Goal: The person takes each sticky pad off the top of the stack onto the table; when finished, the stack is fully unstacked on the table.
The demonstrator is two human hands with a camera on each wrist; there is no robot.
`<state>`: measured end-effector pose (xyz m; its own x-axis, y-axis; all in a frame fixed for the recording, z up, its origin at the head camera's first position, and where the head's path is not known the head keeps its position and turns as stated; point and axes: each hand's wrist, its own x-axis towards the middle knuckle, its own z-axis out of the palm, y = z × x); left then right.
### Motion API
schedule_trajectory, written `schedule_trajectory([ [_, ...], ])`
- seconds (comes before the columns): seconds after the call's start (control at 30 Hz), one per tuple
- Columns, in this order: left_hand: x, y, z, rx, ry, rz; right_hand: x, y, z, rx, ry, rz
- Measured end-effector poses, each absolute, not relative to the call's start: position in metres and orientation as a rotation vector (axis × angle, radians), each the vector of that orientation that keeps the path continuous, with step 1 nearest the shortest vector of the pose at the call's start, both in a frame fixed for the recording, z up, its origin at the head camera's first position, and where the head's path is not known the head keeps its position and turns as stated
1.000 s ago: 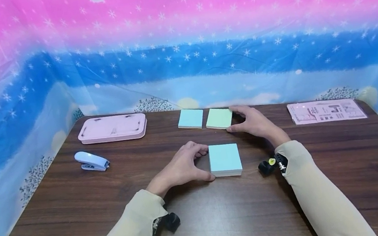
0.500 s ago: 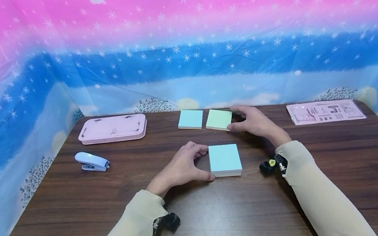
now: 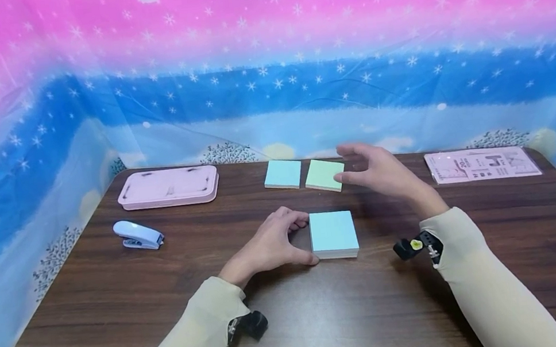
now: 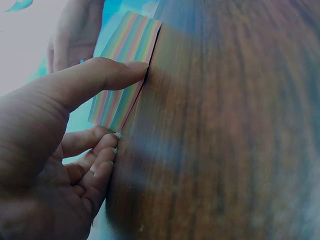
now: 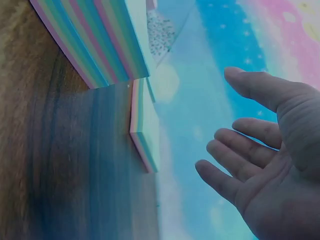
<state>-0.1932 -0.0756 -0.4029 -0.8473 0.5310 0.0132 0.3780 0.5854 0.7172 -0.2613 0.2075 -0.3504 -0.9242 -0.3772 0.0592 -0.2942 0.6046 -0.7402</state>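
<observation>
A thick sticky note stack (image 3: 333,231) lies at the middle of the table, pale blue on top, its sides striped in pastel layers (image 4: 125,50). My left hand (image 3: 272,243) holds it by its left side, thumb at the near corner and fingers at the far one. Farther back are two thinner pads, a blue sticky note pad (image 3: 282,173) and a green sticky note pad (image 3: 320,174). My right hand (image 3: 382,171) is just right of the green pad, thumb and fingers spread. In the right wrist view nothing is between the fingers of the right hand (image 5: 285,155).
A pink tin case (image 3: 167,187) sits at the back left, with a pale blue stapler (image 3: 137,235) in front of it. At the back right lies a flat pink printed packet (image 3: 482,164). A snowflake-patterned cloth (image 3: 227,96) encloses the table's back and left.
My right hand had its thumb and fingers at the green pad's right side; the pad turned slightly, and the hand has now come away to the right. My left hand stays in place.
</observation>
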Motion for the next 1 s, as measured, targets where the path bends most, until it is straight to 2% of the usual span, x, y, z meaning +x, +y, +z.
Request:
schedule_trajectory([
  [0.5, -0.194, -0.072, -0.404, 0.764, 2.613, 1.109, -0.22, 0.225, -0.343, -0.659, 2.792, -1.064],
  [1.0, -0.194, -0.075, -0.404, 0.748, 2.608, 1.124, -0.2, 0.228, -0.359, -0.741, 2.765, -1.069],
])
